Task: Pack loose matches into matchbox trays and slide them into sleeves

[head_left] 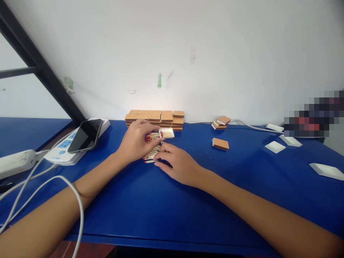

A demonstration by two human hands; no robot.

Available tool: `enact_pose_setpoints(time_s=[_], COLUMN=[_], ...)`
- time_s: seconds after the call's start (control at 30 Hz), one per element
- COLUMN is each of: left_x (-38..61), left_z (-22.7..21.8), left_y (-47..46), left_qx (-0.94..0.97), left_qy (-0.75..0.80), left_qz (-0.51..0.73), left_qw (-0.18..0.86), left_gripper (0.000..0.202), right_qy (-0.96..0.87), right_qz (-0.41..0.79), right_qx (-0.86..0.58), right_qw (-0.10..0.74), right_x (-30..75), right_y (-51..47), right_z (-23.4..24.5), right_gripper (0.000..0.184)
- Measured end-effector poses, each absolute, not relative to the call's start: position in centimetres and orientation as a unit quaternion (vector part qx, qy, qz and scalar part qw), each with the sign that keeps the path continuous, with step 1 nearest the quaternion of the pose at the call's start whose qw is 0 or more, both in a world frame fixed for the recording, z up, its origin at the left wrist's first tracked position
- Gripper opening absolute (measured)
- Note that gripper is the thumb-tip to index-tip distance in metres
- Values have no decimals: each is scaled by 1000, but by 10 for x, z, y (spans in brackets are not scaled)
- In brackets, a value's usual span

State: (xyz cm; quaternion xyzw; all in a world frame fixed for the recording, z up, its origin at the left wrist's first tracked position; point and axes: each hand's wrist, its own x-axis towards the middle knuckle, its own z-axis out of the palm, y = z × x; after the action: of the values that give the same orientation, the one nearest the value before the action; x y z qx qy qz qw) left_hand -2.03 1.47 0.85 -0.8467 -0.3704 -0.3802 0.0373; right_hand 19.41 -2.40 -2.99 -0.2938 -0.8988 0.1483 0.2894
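My left hand (138, 139) is closed on a small white matchbox tray (170, 135), its thumb and forefinger at the tray's left end. Some matches lie inside the tray. Below it, a pile of loose red-tipped matches (150, 156) rests on the blue table, partly covered by both hands. My right hand (178, 163) is at the pile's right side, fingers curled and thumb and fingertips closed around match ends. How many matches it grips cannot be made out.
Stacked orange matchboxes (150, 117) stand against the wall behind my hands. To the right are a smaller matchbox stack (221, 122), a single matchbox (220, 144) and several white trays (275, 147). At left, a phone (86, 135) lies on a power strip (71, 157), near looping white cables (77, 195).
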Motion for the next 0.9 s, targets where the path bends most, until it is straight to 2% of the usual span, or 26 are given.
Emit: enact_pose_setpoints(time_s=[0.33, 0.6, 0.9], left_x=[-23, -24, -19], left_z=[6, 4, 7], left_y=[19, 18, 11], left_qx=[-853, -867, -868], left_qy=[-354, -327, -327], left_qz=[-380, -373, -373], left_qw=[51, 50, 15], left_gripper=[28, 31, 29], right_qy=[-897, -829, -815], right_qz=[161, 88, 59], right_qx=[-321, -379, -391], right_qw=[258, 402, 423], right_x=[199, 232, 231], right_y=[-25, 2, 4], right_z=[-19, -9, -8], right_gripper=[11, 10, 11])
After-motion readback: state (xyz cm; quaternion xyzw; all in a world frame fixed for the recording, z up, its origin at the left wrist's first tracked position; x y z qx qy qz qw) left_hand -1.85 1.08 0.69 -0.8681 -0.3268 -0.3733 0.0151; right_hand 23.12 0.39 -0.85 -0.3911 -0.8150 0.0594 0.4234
